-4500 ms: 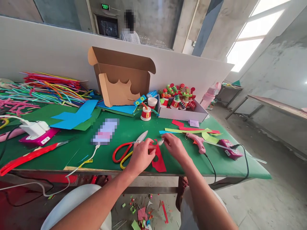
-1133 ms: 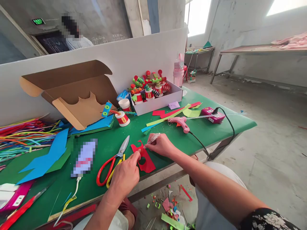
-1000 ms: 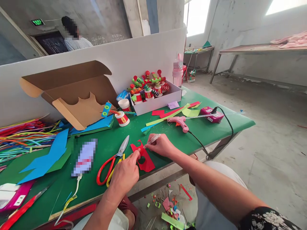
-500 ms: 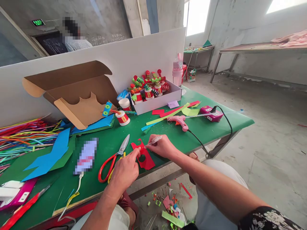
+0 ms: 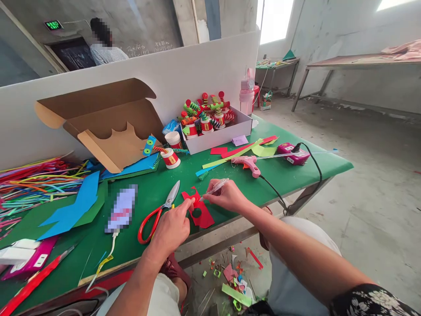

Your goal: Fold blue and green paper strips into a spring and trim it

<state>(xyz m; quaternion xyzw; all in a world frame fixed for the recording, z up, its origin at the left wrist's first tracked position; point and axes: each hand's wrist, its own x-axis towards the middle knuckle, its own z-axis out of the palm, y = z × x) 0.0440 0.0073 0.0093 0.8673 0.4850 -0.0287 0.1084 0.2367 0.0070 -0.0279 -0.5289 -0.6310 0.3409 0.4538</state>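
Observation:
A red foam sheet [image 5: 203,215] with a round hole cut in it lies flat near the front edge of the green table [image 5: 158,193]. My left hand [image 5: 173,226] presses its index fingertip on the sheet's left side, the other fingers curled. My right hand [image 5: 226,196] pinches a clear pen [image 5: 214,188], whose tip touches the sheet's upper part. Red and yellow scissors [image 5: 158,213] lie just left of the sheet, beside my left hand.
A pink glue gun [image 5: 249,164] and its black cord lie right of my hands. A white box [image 5: 230,131] holds several finished cup toys. An open cardboard box [image 5: 105,118], blue sheets and pipe cleaners [image 5: 36,180] sit to the left. A person is behind the white partition.
Over the last second my hands have stayed on the red sheet, with the pen tip shifting slightly on it. The camera has drifted a little; earlier it had swung to the right.

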